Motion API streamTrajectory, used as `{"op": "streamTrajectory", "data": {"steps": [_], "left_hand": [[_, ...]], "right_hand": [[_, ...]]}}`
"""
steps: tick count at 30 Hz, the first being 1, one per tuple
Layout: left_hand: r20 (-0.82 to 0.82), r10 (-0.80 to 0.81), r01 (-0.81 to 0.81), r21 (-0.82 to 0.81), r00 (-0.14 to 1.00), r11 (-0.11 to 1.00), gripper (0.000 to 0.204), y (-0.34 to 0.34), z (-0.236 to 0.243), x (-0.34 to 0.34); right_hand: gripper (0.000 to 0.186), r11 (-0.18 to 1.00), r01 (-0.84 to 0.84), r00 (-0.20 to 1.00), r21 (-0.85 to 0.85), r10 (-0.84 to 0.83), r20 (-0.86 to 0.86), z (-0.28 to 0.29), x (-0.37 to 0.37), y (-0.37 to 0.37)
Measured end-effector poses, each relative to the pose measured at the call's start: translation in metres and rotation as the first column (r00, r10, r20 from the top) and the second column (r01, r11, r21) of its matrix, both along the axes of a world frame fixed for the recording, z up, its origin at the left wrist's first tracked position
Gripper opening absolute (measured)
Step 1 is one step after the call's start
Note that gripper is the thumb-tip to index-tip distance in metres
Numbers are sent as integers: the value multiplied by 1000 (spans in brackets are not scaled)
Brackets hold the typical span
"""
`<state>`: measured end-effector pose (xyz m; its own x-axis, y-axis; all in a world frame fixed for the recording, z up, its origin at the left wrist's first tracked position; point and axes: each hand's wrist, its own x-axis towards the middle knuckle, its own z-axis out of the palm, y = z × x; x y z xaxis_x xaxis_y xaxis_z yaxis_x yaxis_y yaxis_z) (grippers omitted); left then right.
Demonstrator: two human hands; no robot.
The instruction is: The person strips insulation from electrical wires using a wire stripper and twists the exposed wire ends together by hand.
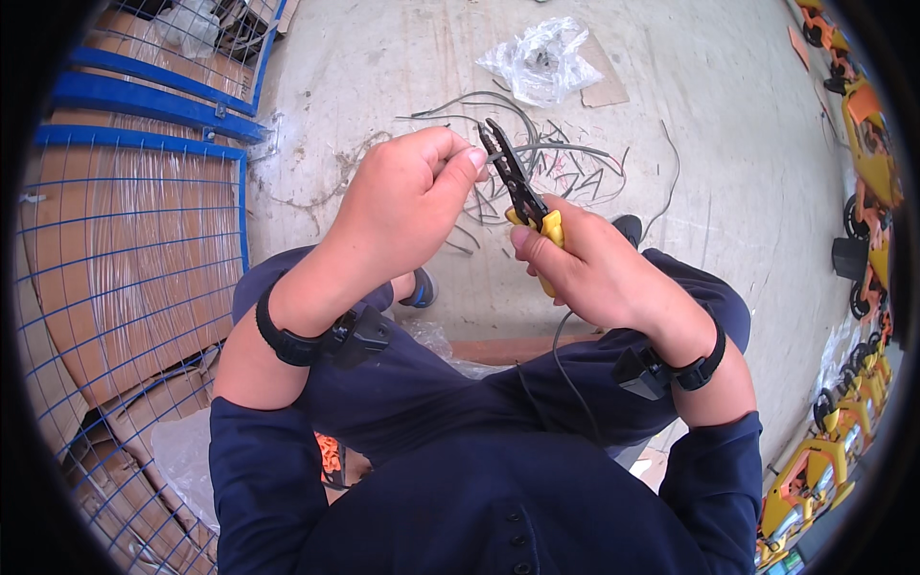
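My left hand (407,187) pinches a dark cable (493,156) between thumb and forefinger, close beside the tool's jaws. Wrapped in my right hand (589,264) is a pair of wire strippers (517,180) with black jaws and yellow handles, its tip slanting up and to the left. The cable meets the jaws near their upper part; whether they bite into it cannot be made out. Below the tool, many short dark cable offcuts (580,177) lie scattered on the floor, along with longer curved lengths. Each of my wrists wears a black strap with a small box.
A crumpled clear plastic bag (541,59) lies on a cardboard piece (604,81) ahead. To the left stands a blue wire cage (144,144) with cardboard in it. Yellow and orange wheeled machines (874,158) line the right side. A loose thin wire (674,163) curves across the floor.
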<state>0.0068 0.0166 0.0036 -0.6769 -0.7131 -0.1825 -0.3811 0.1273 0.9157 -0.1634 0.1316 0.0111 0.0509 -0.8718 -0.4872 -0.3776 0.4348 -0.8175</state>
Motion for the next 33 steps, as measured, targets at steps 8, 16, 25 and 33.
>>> {"op": "streamTrajectory", "data": {"steps": [8,16,25,33], "left_hand": [[7,-14,14,-31,1000,999,21,-1,1,-1],[60,-8,13,-84,998,996,22,0,3,-1],[145,-30,45,-106,989,993,22,-2,4,0],[94,-22,30,-94,995,995,21,-2,3,2]], "right_hand": [[37,999,2,1000,34,-2,-3,2,0,-1],[38,999,-15,992,-28,11,-126,-2,3,1],[37,996,-56,971,-62,40,-234,-2,2,1],[36,997,-31,965,-70,11,-261,1,6,1]]}}
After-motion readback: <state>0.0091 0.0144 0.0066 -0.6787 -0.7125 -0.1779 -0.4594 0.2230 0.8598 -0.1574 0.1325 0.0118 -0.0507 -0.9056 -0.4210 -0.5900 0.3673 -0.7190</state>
